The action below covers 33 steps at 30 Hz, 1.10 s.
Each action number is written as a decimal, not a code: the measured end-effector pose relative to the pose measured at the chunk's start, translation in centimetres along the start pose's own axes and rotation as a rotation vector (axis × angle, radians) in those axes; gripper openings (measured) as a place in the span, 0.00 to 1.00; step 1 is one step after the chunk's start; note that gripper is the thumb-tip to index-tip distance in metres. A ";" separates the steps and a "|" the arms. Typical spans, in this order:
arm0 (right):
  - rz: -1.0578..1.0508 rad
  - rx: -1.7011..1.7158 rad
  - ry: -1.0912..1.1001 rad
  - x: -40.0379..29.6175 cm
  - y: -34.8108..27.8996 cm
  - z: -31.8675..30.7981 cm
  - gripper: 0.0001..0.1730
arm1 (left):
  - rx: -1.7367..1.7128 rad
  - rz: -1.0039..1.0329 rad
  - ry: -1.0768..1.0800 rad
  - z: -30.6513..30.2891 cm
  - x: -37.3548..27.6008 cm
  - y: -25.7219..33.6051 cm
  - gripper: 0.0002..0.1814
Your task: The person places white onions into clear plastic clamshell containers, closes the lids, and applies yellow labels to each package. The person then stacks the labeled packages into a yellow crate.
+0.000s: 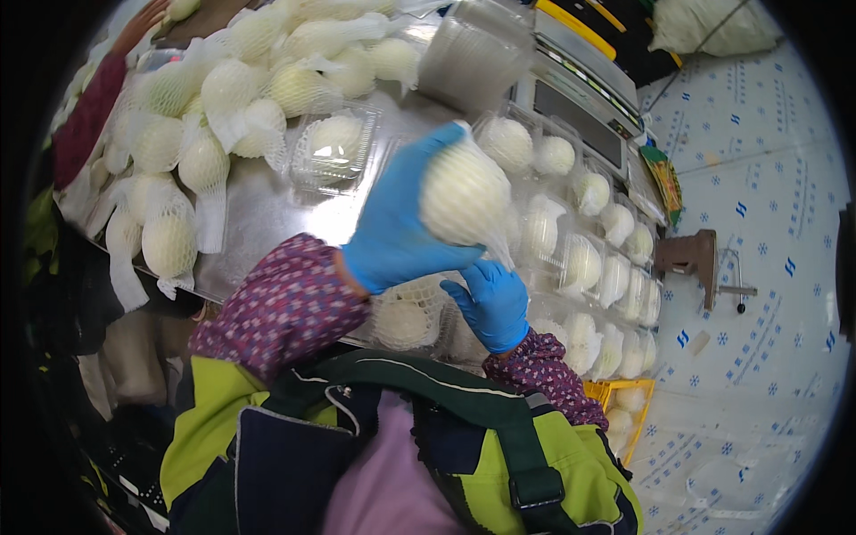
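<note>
Gloved in blue, my left hand [401, 214] grips a round pale fruit in a white foam net [465, 194] above the metal table [247, 234]. Just below the fruit is my right hand [491, 304], also in a blue glove, its fingers partly spread near the tail of the net; no object shows in it. Behind my left hand a clear plastic clamshell box [334, 150] holds one netted fruit. Another netted fruit [404, 321] sits in clear plastic close to my body, below my left wrist. Rows of packed fruits [578, 264] stand to the right.
Loose netted fruits [227, 93] are heaped at the upper left, where a co-worker's arm [90, 120] reaches in. Stacked clear containers [478, 53] and a scale-like machine [582, 107] stand at the back. A brown clamp [695, 257] juts out at the right, above a yellow crate [645, 421].
</note>
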State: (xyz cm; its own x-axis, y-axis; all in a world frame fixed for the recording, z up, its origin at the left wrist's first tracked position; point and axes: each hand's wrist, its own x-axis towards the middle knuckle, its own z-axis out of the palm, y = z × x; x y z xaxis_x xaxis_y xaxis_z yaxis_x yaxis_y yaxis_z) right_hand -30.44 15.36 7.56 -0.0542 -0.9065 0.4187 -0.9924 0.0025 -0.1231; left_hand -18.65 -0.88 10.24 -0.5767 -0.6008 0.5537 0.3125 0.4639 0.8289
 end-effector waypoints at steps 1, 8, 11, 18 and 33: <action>0.004 0.020 0.008 -0.6 0.1 -0.7 0.06 | 0.048 -0.067 -0.084 1.4 -0.2 -0.6 0.54; 0.653 0.155 0.457 -4.6 9.6 0.1 0.17 | 0.508 -0.178 -0.518 4.9 -2.1 -4.1 0.55; 1.169 1.069 0.381 -2.7 14.6 1.3 0.28 | 0.672 0.104 -0.495 4.9 -1.9 -3.7 0.53; 0.844 1.283 0.467 0.9 11.2 -1.7 0.30 | -0.059 -0.134 -0.114 2.3 -1.7 -2.8 0.30; 1.147 1.302 -0.020 -6.6 4.3 -1.0 0.16 | -0.582 -0.930 -0.059 0.1 -8.2 -3.8 0.09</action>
State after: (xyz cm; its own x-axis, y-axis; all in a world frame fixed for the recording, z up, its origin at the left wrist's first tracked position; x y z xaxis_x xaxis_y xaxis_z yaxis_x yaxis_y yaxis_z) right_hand -34.44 21.77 5.15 -0.5989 -0.6923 -0.4026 0.2787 0.2911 -0.9152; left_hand -15.17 2.33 2.58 -0.8018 -0.5173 -0.2993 0.0359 -0.5416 0.8399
